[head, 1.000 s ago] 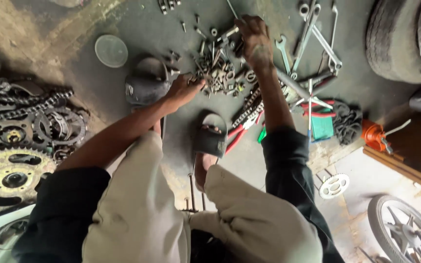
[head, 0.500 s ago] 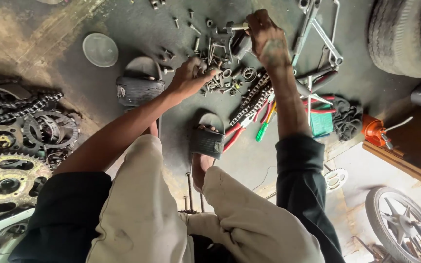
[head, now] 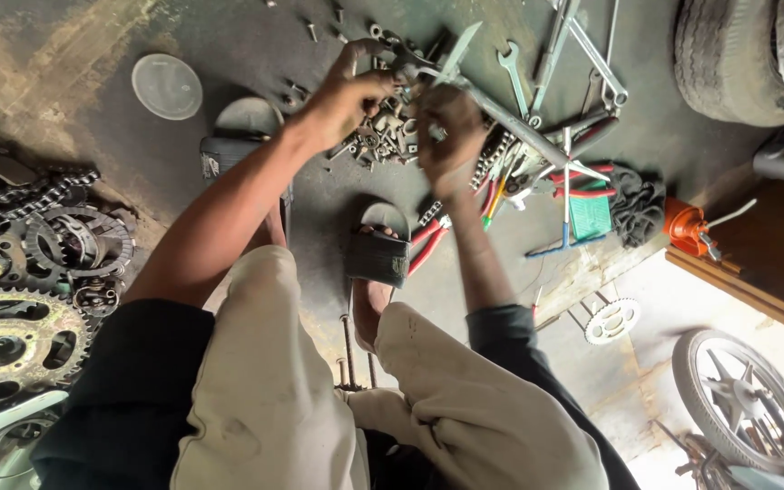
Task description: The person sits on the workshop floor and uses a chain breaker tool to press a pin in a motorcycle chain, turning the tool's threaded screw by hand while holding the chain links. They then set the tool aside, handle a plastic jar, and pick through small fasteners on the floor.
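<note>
— Beige trousers [head: 274, 399] and a black sandal [head: 378, 254] are seen nearest, on the concrete floor [head: 65, 54]. What is held beyond them?

— A small metal part [head: 403, 65] is pinched in the curled fingers of the left hand [head: 342, 95], above a pile of nuts and bolts [head: 383, 132]. The right hand [head: 446, 136] is closed beside it; what it holds cannot be told. Spanners [head: 537, 100] are spread farther off.
</note>
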